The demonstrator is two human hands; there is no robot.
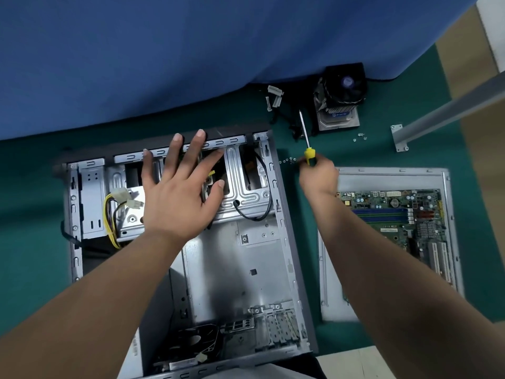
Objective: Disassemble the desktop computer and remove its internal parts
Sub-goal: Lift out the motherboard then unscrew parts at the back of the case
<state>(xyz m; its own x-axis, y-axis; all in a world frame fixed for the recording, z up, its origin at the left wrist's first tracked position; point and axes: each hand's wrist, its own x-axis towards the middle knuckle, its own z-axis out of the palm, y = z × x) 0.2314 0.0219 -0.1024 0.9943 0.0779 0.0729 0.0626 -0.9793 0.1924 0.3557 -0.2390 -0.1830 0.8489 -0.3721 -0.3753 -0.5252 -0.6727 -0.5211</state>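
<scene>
Fingers of the right hand (318,177) curl round one yellow-handled screwdriver (306,140), shaft pointing away, just beside a small row of loose screws (287,160). The left hand (180,190) lies spread flat over the drive cage, holding nothing. One grey computer case (246,269) lies open on the green mat (27,214), its floor bare. One motherboard (399,212) rests on the side panel (336,305) to the right; cooler fan (343,86) beyond.
</scene>
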